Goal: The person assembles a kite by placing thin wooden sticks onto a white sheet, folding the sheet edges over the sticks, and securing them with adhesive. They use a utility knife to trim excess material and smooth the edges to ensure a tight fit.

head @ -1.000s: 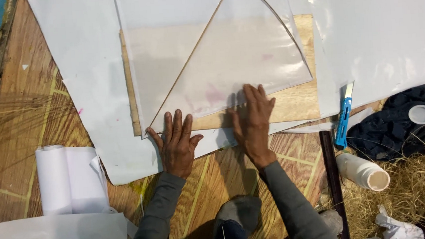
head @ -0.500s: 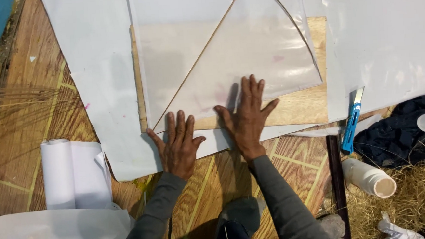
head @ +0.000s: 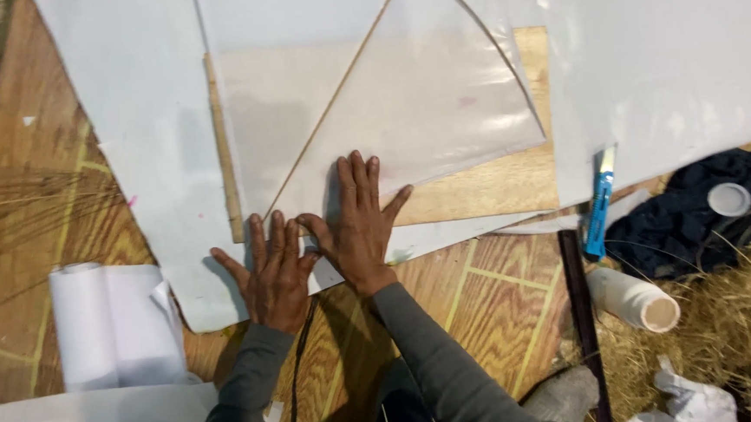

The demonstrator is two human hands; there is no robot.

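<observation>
My left hand (head: 271, 274) lies flat, fingers spread, on the near corner of a white sheet (head: 142, 156) spread over the wood-pattern floor. My right hand (head: 358, 216) presses flat beside it, on the lower corner of a translucent kite-shaped sheet (head: 422, 112) that rests on a plywood board (head: 495, 182). A thin straight stick (head: 334, 105) runs diagonally up from that corner, and a thin curved stick (head: 506, 68) bows along the sheet's right edge. The thumbs of both hands nearly touch. Neither hand holds anything.
A roll of white paper (head: 109, 323) lies at the left. A blue utility knife (head: 599, 202), a dark strip (head: 582, 329), a white tube (head: 634, 298), dark cloth (head: 697, 217) with a white cap (head: 729, 199) and dry straw (head: 731, 337) are at the right. Thin straws (head: 19, 207) lie far left.
My right hand has slid left along the kite sheet's lower edge until it sits beside the left hand. My left hand has stayed in place.
</observation>
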